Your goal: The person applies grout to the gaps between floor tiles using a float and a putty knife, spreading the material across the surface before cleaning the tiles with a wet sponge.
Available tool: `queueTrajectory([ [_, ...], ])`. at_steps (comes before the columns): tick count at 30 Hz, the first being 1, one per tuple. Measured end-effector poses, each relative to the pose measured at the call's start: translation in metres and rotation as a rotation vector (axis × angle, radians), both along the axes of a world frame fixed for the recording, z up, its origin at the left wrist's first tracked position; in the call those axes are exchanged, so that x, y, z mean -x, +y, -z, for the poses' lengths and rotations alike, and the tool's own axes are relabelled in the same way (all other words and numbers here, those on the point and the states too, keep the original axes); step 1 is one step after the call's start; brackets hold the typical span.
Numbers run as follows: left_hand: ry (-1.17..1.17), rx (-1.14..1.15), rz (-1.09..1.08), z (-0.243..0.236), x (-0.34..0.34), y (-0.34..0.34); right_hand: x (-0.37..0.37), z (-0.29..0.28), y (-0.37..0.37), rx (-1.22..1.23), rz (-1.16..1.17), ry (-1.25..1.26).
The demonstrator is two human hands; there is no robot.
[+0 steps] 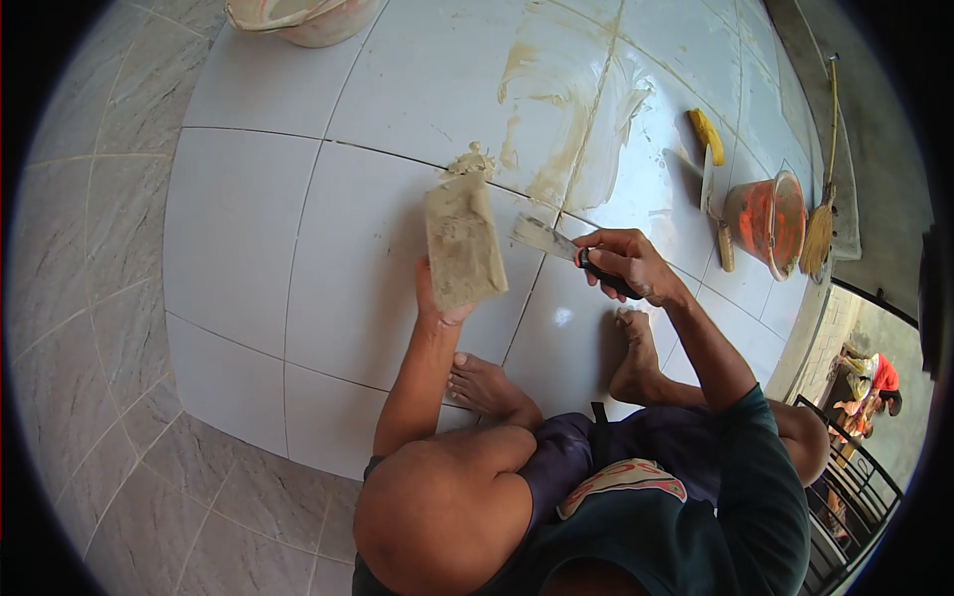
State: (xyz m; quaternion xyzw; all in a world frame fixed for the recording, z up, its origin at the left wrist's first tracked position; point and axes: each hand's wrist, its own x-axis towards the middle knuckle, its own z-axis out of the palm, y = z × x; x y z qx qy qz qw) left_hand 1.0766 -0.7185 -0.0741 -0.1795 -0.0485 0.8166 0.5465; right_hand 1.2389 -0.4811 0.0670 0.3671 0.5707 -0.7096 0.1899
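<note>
My left hand [434, 303] is closed on a flat rectangular board [465, 243] coated with greyish-beige paste, mostly from beneath, so its fingers are largely hidden. To the right, my right hand [636, 266] grips a putty knife [545, 236] by its black handle. The knife's broad, paste-marked blade points left toward the board and stays apart from it. Just past the board's far end, a small lump of paste [475, 159] sits at a joint of the white tiled floor [238, 228]. Thin beige smears [542, 109] spread over the tiles farther off.
At the right stand an orange, paste-stained bucket [765, 223], a wooden-handled trowel [723, 228] and a yellow object [706, 134]. A broom [823, 219] leans beyond them. Another bucket [323, 25] is at the far left. My bare feet [487, 382] rest close by. People [870, 387] are outside, lower right.
</note>
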Motion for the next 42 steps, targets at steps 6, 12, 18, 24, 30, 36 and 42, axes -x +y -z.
queueTrajectory([
  [6,0.217,0.343,-0.109,-0.019,0.025,0.012,-0.004,-0.003,-0.011,-0.336,-0.031,-0.041],
  [12,0.534,0.604,-0.265,-0.032,0.018,0.028,0.005,-0.035,-0.019,-0.441,-0.276,0.014],
  [18,0.498,0.578,0.088,-0.04,-0.013,0.018,0.041,-0.011,-0.028,-0.533,-0.221,0.028],
  [24,0.44,0.584,0.211,-0.04,-0.039,-0.019,0.036,0.043,-0.041,-0.841,-0.098,0.218],
  [30,0.474,0.669,0.036,-0.028,-0.025,-0.054,0.006,0.074,-0.073,-0.799,-0.198,0.113],
  [36,0.456,0.702,-0.037,-0.044,-0.012,-0.07,0.018,0.042,-0.034,-1.213,-0.153,0.195],
  [42,0.534,0.749,-0.111,-0.05,0.005,-0.091,0.066,0.052,-0.044,-1.432,-0.383,0.001],
])
